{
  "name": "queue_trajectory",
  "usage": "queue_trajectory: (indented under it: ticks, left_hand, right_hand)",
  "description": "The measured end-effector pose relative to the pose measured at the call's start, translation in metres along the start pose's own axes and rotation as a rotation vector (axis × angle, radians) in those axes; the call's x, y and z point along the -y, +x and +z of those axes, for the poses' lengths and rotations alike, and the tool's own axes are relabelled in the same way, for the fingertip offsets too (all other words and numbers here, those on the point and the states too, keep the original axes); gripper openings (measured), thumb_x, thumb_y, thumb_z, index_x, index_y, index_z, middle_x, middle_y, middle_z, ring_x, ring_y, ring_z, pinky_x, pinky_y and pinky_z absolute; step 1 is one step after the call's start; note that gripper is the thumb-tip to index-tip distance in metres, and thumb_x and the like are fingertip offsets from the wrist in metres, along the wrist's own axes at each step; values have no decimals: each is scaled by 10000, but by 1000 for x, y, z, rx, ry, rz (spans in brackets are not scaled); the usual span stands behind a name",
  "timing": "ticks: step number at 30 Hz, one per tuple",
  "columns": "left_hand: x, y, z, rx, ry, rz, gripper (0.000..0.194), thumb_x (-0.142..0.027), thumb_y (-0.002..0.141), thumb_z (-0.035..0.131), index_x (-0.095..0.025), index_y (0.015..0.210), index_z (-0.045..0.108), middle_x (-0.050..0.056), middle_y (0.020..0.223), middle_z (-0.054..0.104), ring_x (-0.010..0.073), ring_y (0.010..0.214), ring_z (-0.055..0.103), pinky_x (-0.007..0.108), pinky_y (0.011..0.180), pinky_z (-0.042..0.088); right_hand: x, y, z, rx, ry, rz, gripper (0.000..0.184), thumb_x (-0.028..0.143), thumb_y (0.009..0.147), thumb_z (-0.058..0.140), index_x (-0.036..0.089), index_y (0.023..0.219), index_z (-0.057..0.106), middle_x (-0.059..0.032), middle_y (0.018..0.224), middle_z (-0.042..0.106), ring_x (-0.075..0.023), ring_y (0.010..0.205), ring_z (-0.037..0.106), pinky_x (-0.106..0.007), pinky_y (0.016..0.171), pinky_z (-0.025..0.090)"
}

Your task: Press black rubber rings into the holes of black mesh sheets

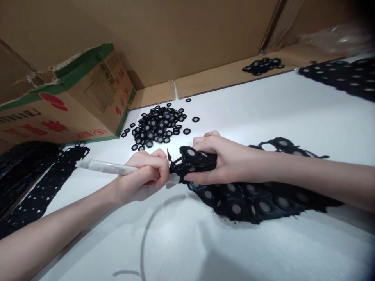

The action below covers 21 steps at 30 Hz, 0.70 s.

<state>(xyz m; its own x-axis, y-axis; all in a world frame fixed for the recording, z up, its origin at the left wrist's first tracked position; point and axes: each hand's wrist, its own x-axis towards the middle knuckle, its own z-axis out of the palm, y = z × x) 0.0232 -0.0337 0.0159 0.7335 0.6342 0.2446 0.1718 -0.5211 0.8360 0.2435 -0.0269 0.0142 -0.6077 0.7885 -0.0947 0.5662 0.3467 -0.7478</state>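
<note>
Soft shadows, darkened upper-right corner

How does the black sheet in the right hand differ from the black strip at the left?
The sheet has large, round pale spots; the strip has small, irregular ones. The right hand grips the sheet; neither hand holds the strip. Both are black.

A green-edged carton [76,105] sits left, crumpled clear plastic [341,40] far right.

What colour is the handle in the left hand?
The handle is whitish; the head view shows it.
</note>
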Motion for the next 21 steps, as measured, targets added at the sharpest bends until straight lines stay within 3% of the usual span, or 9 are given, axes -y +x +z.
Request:
queue_trajectory:
  ticks: [3, 11, 16, 21]
  left_hand:
    - [1, -1, 0, -7, 13, 19, 394, -247, 899, 438, -175, 513, 406, 3, 469, 444, 128, 503, 379, 277, 542, 326]
    - [-1, 1, -1, -3, -66, -65, 341, -143, 827, 437, -165, 487, 435, -2, 451, 439, 108, 472, 349, 262, 542, 325]
    - [0, 2, -1, -142, -386, -194, 282, -149, 712, 471, -169, 432, 450, 13, 390, 386, 128, 446, 366, 284, 509, 305]
    - [3, 4, -3, -223, -594, -237, 237, -148, 639, 464, -164, 403, 451, -4, 315, 277, 119, 395, 335, 293, 507, 321]
  right_hand:
    - [0, 0, 0, 5, 14, 15, 326, 444, 686, 631, 215, 588, 419, -23, 648, 464, -262, 915, 410, -322, 705, 354]
    - [4, -1, -1, -2, -5, 40, 328, 455, 676, 637, 215, 577, 436, -21, 647, 474, -258, 915, 426, -316, 700, 362]
    - [3, -1, -5, 17, 14, 98, 363, 498, 628, 678, 215, 567, 458, -30, 665, 513, -257, 894, 481, -316, 682, 411]
    - [0, -1, -15, 150, 17, -7, 353, 515, 607, 714, 203, 591, 550, -15, 667, 578, -210, 765, 558, -306, 649, 439]
